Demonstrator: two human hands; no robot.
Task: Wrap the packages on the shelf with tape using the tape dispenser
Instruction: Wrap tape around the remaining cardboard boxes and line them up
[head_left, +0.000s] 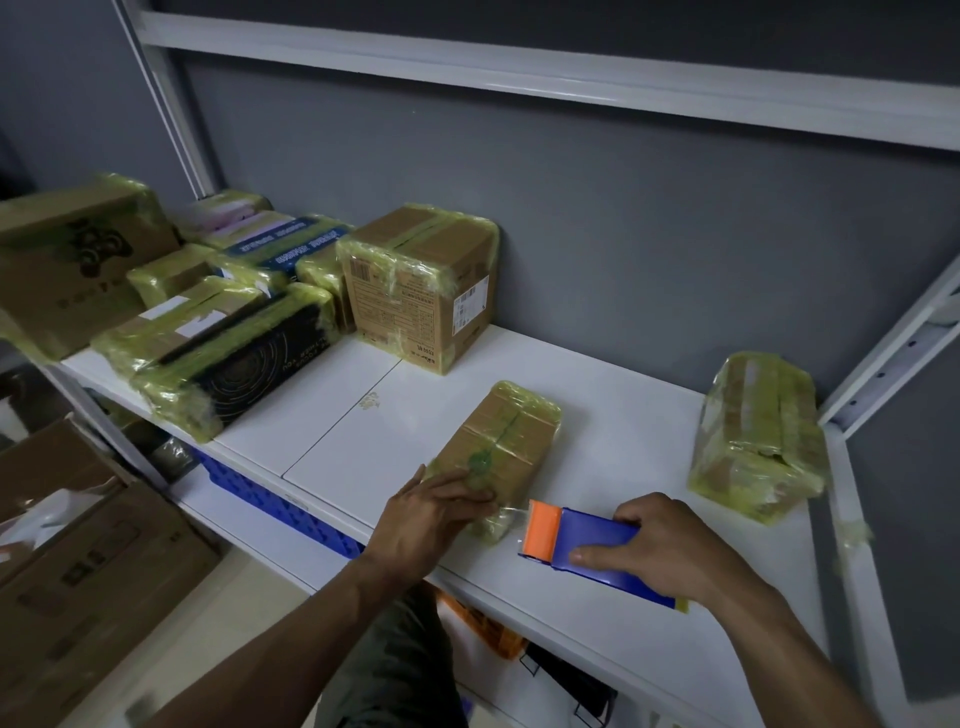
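My left hand presses flat on the package, long axis seven-to-one o'clock; my right hand grips the tape dispenser at its five o'clock.

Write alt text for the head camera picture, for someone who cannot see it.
A person's left hand rests on a small tape-wrapped cardboard package on a white shelf, while the right hand grips a blue and orange tape dispenser beside it. More taped packages sit at the left, back and right.
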